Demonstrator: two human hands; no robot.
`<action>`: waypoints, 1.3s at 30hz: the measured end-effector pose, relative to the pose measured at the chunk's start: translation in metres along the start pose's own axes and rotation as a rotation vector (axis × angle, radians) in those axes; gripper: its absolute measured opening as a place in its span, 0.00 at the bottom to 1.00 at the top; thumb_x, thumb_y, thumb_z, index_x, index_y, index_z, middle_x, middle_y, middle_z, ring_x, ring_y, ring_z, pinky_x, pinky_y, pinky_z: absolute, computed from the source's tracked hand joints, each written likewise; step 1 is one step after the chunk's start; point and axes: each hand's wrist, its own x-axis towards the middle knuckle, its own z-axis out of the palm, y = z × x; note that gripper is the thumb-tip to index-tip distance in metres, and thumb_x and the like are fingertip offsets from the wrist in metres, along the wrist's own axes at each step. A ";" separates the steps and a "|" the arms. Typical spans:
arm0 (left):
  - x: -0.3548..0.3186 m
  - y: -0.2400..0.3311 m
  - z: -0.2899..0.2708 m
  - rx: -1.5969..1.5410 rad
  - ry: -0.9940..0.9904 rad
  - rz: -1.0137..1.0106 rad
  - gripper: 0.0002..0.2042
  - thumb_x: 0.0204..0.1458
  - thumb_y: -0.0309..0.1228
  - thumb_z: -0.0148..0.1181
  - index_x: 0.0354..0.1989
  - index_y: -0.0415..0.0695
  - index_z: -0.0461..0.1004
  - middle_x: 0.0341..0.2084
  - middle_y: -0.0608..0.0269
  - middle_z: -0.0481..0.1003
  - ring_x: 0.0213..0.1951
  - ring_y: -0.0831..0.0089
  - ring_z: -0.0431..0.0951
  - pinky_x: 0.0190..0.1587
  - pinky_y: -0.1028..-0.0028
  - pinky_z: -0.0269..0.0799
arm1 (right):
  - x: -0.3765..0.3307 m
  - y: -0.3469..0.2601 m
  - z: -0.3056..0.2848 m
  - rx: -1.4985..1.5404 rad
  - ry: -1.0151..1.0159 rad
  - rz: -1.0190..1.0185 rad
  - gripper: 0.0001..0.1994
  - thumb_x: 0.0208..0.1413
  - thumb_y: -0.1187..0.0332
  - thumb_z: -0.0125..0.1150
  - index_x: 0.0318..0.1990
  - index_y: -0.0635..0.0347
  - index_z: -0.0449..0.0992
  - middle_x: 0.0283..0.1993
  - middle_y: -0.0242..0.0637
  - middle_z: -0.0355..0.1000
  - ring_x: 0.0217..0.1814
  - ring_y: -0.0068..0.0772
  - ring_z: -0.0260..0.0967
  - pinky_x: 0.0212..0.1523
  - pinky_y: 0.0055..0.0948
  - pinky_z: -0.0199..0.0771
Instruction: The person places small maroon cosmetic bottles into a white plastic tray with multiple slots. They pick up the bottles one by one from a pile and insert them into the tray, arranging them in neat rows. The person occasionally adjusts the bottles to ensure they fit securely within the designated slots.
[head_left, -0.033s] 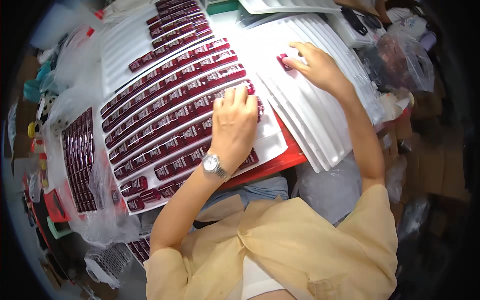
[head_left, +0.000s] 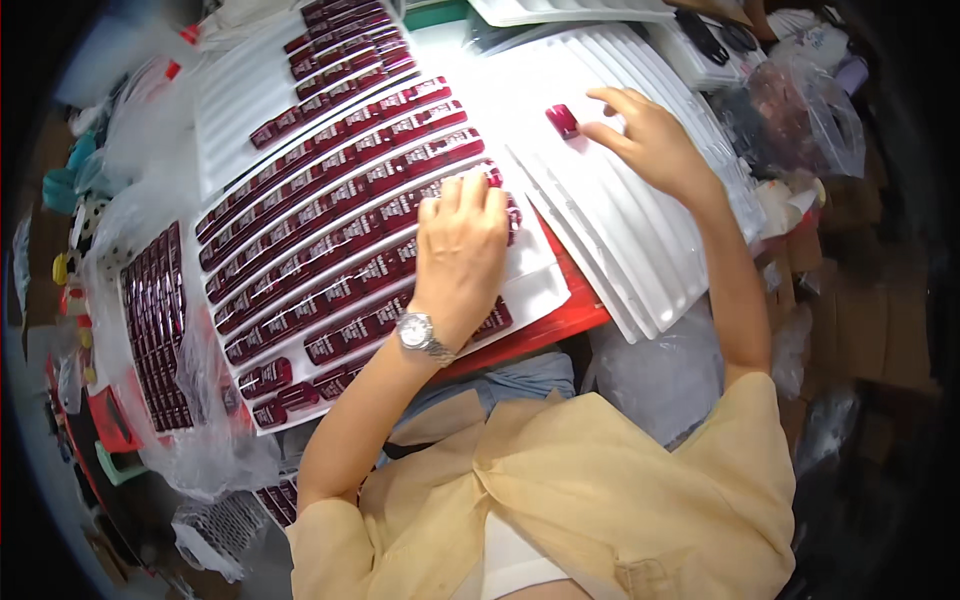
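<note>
My left hand (head_left: 462,235), with a metal wristwatch (head_left: 415,332), reaches over the right end of a white ridged tray (head_left: 540,292). Its fingers are bent together over the ends of the rows of small glossy dark red blocks (head_left: 380,222); the fingertips are hidden, so what they grip does not show. Farther right, my right hand (head_left: 650,140) has thumb and forefinger apart. A single dark red block (head_left: 562,121) lies just left of the thumb tip, on a stack of white ridged trays (head_left: 610,200); whether they touch I cannot tell.
A part-filled white tray (head_left: 225,125) lies at the far left. Another packed block set (head_left: 155,330), beside clear plastic wrap (head_left: 215,440), stands left. Red table surface (head_left: 560,325) shows between the trays. Clear bags (head_left: 815,110) and cardboard boxes (head_left: 880,320) sit at right.
The single block at my right hand has turned and shows more of its glossy face. My right thumb and forefinger have come away from it slightly. My left hand stays over the rows.
</note>
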 end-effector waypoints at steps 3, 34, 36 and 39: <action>0.000 -0.005 -0.004 -0.115 0.019 -0.024 0.12 0.45 0.25 0.63 0.38 0.39 0.70 0.36 0.55 0.69 0.42 0.57 0.70 0.43 0.63 0.65 | -0.060 -0.007 -0.036 0.085 -0.147 0.216 0.19 0.53 0.60 0.62 0.49 0.60 0.74 0.41 0.45 0.72 0.34 0.39 0.69 0.38 0.34 0.69; -0.028 0.009 -0.036 -1.477 0.085 -0.610 0.15 0.60 0.29 0.53 0.53 0.36 0.66 0.42 0.55 0.75 0.35 0.79 0.77 0.36 0.82 0.74 | -0.079 -0.044 -0.013 0.406 0.507 0.114 0.06 0.48 0.82 0.62 0.35 0.65 0.77 0.35 0.38 0.73 0.36 0.26 0.71 0.39 0.24 0.71; -0.036 -0.008 -0.045 -1.586 0.156 -0.599 0.16 0.59 0.30 0.55 0.53 0.37 0.66 0.42 0.55 0.75 0.35 0.78 0.77 0.36 0.81 0.73 | -0.079 -0.044 -0.013 0.426 0.364 0.114 0.06 0.48 0.81 0.62 0.35 0.65 0.77 0.35 0.38 0.73 0.36 0.27 0.71 0.40 0.24 0.71; -0.041 -0.020 -0.058 -1.590 0.184 -0.617 0.16 0.59 0.29 0.56 0.53 0.36 0.66 0.42 0.55 0.75 0.35 0.77 0.77 0.37 0.80 0.73 | -0.059 -0.057 0.006 0.369 0.138 -0.164 0.11 0.46 0.79 0.65 0.39 0.64 0.76 0.39 0.40 0.73 0.39 0.35 0.72 0.41 0.27 0.72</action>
